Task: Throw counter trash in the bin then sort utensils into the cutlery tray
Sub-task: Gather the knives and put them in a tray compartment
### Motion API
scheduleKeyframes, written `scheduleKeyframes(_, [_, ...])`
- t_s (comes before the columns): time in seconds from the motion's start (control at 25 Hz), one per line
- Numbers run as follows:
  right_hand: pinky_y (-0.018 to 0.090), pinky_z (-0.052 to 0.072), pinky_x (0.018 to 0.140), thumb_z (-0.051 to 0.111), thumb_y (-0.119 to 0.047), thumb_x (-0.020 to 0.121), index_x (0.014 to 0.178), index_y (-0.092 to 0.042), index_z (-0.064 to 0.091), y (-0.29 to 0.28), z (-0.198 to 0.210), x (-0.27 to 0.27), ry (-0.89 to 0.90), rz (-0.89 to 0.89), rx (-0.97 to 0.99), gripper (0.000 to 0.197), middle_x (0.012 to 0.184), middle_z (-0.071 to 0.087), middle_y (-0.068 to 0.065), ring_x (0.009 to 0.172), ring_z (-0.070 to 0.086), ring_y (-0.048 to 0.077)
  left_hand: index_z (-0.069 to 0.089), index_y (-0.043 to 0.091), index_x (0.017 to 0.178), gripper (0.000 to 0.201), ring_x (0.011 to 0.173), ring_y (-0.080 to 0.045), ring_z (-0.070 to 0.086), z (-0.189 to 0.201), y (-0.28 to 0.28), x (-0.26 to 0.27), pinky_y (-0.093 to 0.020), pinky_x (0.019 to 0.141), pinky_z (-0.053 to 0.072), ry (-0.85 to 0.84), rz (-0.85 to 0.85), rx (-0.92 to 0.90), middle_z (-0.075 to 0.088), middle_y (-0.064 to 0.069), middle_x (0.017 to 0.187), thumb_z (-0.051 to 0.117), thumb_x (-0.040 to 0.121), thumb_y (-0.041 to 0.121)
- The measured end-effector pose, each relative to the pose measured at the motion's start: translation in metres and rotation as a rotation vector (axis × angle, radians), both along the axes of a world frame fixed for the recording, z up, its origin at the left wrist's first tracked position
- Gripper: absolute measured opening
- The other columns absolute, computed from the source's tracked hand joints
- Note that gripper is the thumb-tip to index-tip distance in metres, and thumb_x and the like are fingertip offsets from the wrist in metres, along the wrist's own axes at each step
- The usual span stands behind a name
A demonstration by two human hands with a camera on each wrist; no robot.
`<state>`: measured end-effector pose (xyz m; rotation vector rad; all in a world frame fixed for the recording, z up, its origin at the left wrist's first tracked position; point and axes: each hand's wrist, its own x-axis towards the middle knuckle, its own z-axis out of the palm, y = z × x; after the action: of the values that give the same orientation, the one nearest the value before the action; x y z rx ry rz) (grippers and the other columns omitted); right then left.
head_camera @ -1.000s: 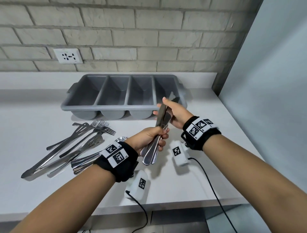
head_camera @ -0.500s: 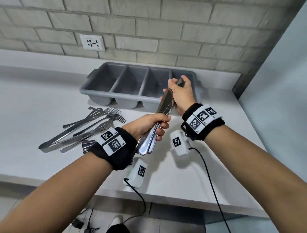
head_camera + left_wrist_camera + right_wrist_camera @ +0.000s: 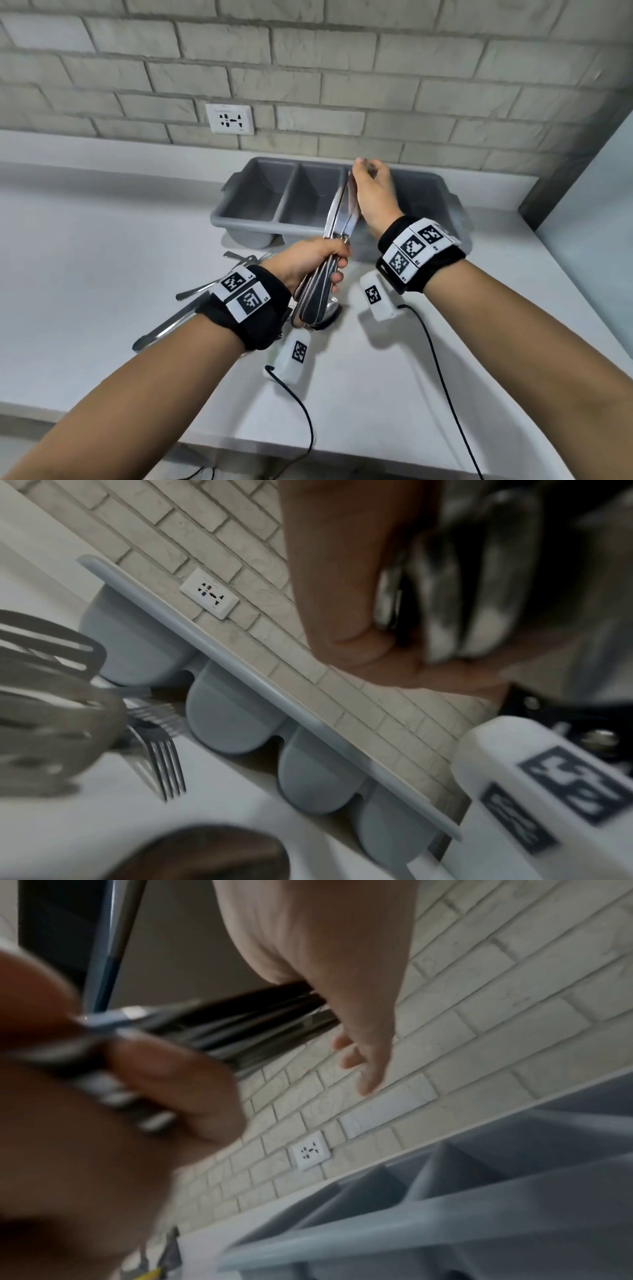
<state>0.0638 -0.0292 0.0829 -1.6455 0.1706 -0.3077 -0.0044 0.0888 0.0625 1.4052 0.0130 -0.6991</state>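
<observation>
My left hand point(image 3: 313, 260) grips the handles of a bundle of steel knives point(image 3: 337, 219), blades pointing up and away; the handles point(image 3: 455, 593) show blurred in the left wrist view. My right hand point(image 3: 371, 192) pinches the blade ends point(image 3: 260, 1020) of that bundle above the grey cutlery tray point(image 3: 260, 192), whose divided compartments point(image 3: 445, 1191) look empty where visible. Loose forks point(image 3: 164, 761) and slotted tongs point(image 3: 51, 664) lie on the white counter point(image 3: 85, 274) left of my left wrist.
A spoon bowl point(image 3: 330, 310) lies on the counter under my left hand. A white wall socket point(image 3: 230, 119) sits in the brick wall behind the tray. A pale panel point(image 3: 589, 240) bounds the counter on the right. Black cables point(image 3: 442, 377) trail off the front edge.
Both hands have lifted the knife bundle up and toward the tray, the blades now standing steeper. The head view has shifted, so the tray appears further right.
</observation>
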Motion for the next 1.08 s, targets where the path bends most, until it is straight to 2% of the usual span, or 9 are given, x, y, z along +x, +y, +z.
scheduleKeyframes(0.04, [0.046, 0.046, 0.099, 0.04, -0.045, 0.093, 0.14, -0.011, 0.029, 0.011, 0.0, 0.0, 0.08, 0.04, 0.076, 0.059, 0.118, 0.052, 0.009, 0.105, 0.054, 0.023, 0.048, 0.013, 0.067, 0.024, 0.031, -0.006, 0.046, 0.005, 0.008, 0.01, -0.016, 0.037, 0.043, -0.03, 0.033, -0.026, 0.049, 0.006, 0.04, 0.043, 0.091, 0.01])
scheduleKeyframes(0.12, [0.039, 0.056, 0.068, 0.026, -0.057, 0.093, 0.135, -0.014, 0.037, 0.032, -0.005, -0.013, 0.321, 0.247, 0.246, 0.062, 0.095, 0.055, 0.006, 0.074, 0.059, 0.02, 0.053, 0.012, 0.061, 0.032, 0.033, -0.007, 0.047, 0.016, 0.025, 0.032, -0.018, 0.04, 0.044, -0.056, 0.132, -0.124, 0.049, 0.005, 0.039, 0.043, 0.092, 0.011])
scheduleKeyframes(0.24, [0.03, 0.054, 0.053, 0.011, -0.063, 0.092, 0.092, -0.013, 0.059, 0.066, -0.011, -0.036, 0.586, 0.515, 0.395, 0.069, 0.07, 0.057, 0.006, 0.054, 0.059, 0.022, 0.051, 0.01, 0.059, 0.035, 0.034, -0.009, 0.05, 0.034, 0.047, 0.064, -0.018, 0.042, 0.048, -0.082, 0.296, -0.243, 0.05, 0.003, 0.037, 0.046, 0.093, 0.016])
scheduleKeyframes(0.36, [0.021, 0.05, 0.039, 0.016, -0.055, 0.096, 0.087, -0.011, 0.059, 0.102, 0.0, -0.022, 0.478, 0.375, 0.549, 0.062, 0.07, 0.057, 0.012, 0.034, 0.056, 0.014, 0.049, 0.011, 0.062, 0.032, 0.033, -0.008, 0.051, 0.047, 0.07, 0.091, -0.018, 0.043, 0.049, -0.144, 0.375, -0.298, 0.053, 0.003, 0.037, 0.048, 0.093, 0.018])
scheduleKeyframes(0.44, [0.011, 0.035, 0.028, 0.021, -0.047, 0.099, 0.094, -0.011, 0.057, 0.119, 0.007, -0.007, 0.417, 0.195, 0.557, 0.051, 0.063, 0.052, 0.013, 0.023, 0.043, 0.008, 0.051, 0.011, 0.065, 0.027, 0.037, -0.011, 0.055, 0.049, 0.081, 0.102, -0.023, 0.048, 0.051, -0.168, 0.394, -0.318, 0.055, 0.003, 0.041, 0.052, 0.091, 0.018])
scheduleKeyframes(0.56, [0.007, 0.021, 0.025, 0.023, -0.046, 0.098, 0.093, -0.011, 0.052, 0.137, 0.006, 0.007, 0.402, 0.089, 0.509, 0.046, 0.056, 0.046, 0.01, 0.019, 0.034, 0.006, 0.053, 0.012, 0.072, 0.018, 0.046, -0.009, 0.059, 0.05, 0.087, 0.108, -0.021, 0.048, 0.052, -0.219, 0.37, -0.322, 0.057, -0.002, 0.058, 0.056, 0.089, 0.012])
scheduleKeyframes(0.8, [0.012, 0.028, 0.029, 0.025, -0.046, 0.097, 0.079, -0.018, 0.052, 0.146, -0.008, 0.03, 0.399, -0.032, 0.556, 0.043, 0.061, 0.049, 0.004, 0.033, 0.042, 0.011, 0.053, 0.013, 0.078, 0.013, 0.062, -0.014, 0.058, 0.038, 0.086, 0.121, -0.026, 0.064, 0.053, -0.272, 0.256, -0.261, 0.055, -0.001, 0.068, 0.059, 0.09, 0.014])
scheduleKeyframes(0.96, [0.025, 0.039, 0.046, 0.029, -0.036, 0.1, 0.099, -0.017, 0.052, 0.13, -0.002, 0.038, 0.29, 0.092, 0.379, 0.031, 0.077, 0.056, 0.003, 0.062, 0.053, 0.015, 0.05, 0.012, 0.078, 0.016, 0.043, -0.005, 0.056, 0.043, 0.087, 0.144, -0.018, 0.048, 0.053, -0.293, 0.267, -0.221, 0.049, -0.002, 0.063, 0.057, 0.091, 0.017])
scheduleKeyframes(1.08, [0.026, 0.043, 0.042, 0.042, -0.015, 0.097, 0.1, -0.013, 0.034, 0.122, 0.002, 0.045, 0.236, 0.211, 0.126, 0.008, 0.076, 0.047, 0.004, 0.057, 0.048, 0.013, 0.049, 0.012, 0.077, 0.017, 0.045, -0.006, 0.052, 0.042, 0.086, 0.169, -0.016, 0.044, 0.05, -0.302, 0.293, -0.143, 0.047, -0.002, 0.063, 0.057, 0.091, 0.018])
